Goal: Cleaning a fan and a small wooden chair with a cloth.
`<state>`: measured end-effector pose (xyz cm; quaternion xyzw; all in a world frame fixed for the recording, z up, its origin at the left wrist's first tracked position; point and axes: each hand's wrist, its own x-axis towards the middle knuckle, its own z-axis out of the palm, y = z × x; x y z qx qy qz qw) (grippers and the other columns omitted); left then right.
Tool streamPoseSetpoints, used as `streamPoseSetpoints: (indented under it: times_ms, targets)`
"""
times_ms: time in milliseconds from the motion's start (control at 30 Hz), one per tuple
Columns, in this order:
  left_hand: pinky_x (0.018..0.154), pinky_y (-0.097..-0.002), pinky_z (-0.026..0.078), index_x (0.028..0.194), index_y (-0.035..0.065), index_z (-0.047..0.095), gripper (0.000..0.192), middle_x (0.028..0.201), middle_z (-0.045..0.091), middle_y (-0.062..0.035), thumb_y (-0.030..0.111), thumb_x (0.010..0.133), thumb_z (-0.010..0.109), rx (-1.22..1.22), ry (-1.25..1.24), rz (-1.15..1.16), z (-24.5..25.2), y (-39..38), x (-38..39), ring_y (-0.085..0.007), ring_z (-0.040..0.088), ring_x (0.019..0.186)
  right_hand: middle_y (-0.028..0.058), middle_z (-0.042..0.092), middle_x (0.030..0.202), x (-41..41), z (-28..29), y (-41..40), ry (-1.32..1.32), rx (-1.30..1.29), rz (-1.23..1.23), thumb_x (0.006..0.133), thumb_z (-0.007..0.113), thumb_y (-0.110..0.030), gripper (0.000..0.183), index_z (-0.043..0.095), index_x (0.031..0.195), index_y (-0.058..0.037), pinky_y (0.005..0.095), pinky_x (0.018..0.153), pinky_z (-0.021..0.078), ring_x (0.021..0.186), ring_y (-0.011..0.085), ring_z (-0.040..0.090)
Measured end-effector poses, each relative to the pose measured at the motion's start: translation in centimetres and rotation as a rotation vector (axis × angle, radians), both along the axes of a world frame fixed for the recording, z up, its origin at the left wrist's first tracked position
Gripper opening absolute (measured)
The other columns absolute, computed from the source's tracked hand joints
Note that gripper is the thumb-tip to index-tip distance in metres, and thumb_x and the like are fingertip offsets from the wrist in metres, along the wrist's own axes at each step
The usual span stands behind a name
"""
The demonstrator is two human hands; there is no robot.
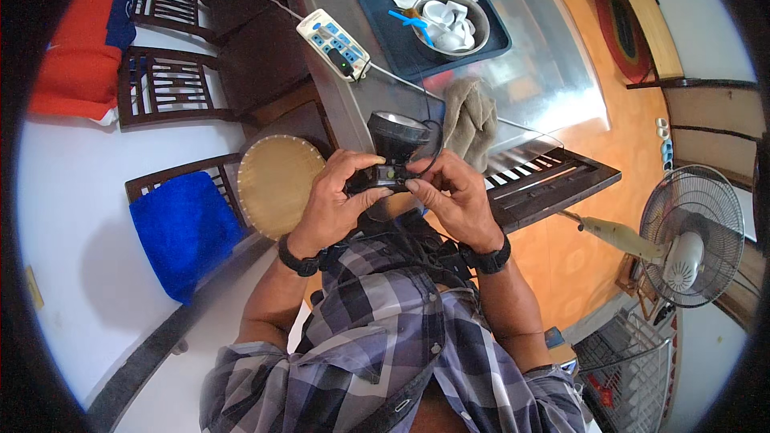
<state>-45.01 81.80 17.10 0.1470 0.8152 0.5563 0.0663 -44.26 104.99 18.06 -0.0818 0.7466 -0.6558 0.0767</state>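
Both my hands hold a small black device [390,175] with a shiny top and a cable, just in front of my body. My left hand [344,192] grips its left end between thumb and fingers. At the right end, the thumb and fingers of my right hand [451,192] pinch it near the cable. Directly beyond the device is a round black lamp head [399,132], at the edge of the metal-topped table [355,102]. Whether lamp and device are joined is hard to tell. A crumpled brown cloth [472,120] lies to the right of the lamp.
A power strip [334,43] with plugs lies on the table. Beyond it, a dark tray [397,48] bears a metal bowl [482,18] of white pieces. Left are a round woven basket [280,186], wooden chairs [180,87] and a blue towel [186,225]. A fan [686,252] stands right.
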Motion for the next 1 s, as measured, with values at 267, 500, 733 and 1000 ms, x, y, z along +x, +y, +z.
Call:
streamPoseSetpoints:
  times_ms: [267,500,733,1000]
  targets:
    - [0.091,-0.0364,0.05,0.117,0.0032,0.066,0.042,0.11,0.066,-0.0118,0.012,0.081,0.085,0.005,0.179,0.012,-0.5,0.1,-0.1,-0.0264,0.064,0.103,0.0043,0.064,0.093,0.5,-0.8,0.0,-0.052,-0.112,-0.074,0.088,0.078,-0.005,0.016,0.066,0.097,0.0,0.0247,0.062,0.048,0.072,0.0072,0.06]
    - [0.09,-0.0321,0.05,0.119,0.0018,0.065,0.04,0.11,0.064,-0.0091,0.008,0.083,0.084,0.174,0.012,0.093,-0.3,0.5,0.2,-0.0201,0.063,0.103,0.001,0.061,0.099,1.1,-2.2,0.9,-0.136,-0.226,-0.096,0.089,0.077,0.003,0.022,0.064,0.106,-0.0015,0.0208,0.074,0.0497,0.085,0.0054,0.061]
    - [0.09,-0.0313,0.05,0.119,0.0022,0.065,0.039,0.11,0.063,-0.009,0.005,0.084,0.083,0.292,-0.087,0.11,-0.3,1.0,0.4,-0.0186,0.062,0.103,0.0004,0.061,0.098,1.2,-1.7,0.6,-0.19,-0.291,-0.119,0.089,0.077,0.003,0.023,0.063,0.106,-0.0015,0.0205,0.075,0.0498,0.085,0.0052,0.061]
    - [0.088,-0.042,0.051,0.117,0.0039,0.068,0.053,0.11,0.068,-0.0136,-0.003,0.066,0.082,-0.055,0.284,0.033,0.3,1.2,0.0,-0.0333,0.063,0.102,0.0104,0.066,0.095,0.5,0.9,-0.9,0.121,0.059,-0.097,0.087,0.08,-0.007,0.019,0.068,0.1,0.0001,0.0291,0.063,0.0494,0.075,0.0175,0.063]
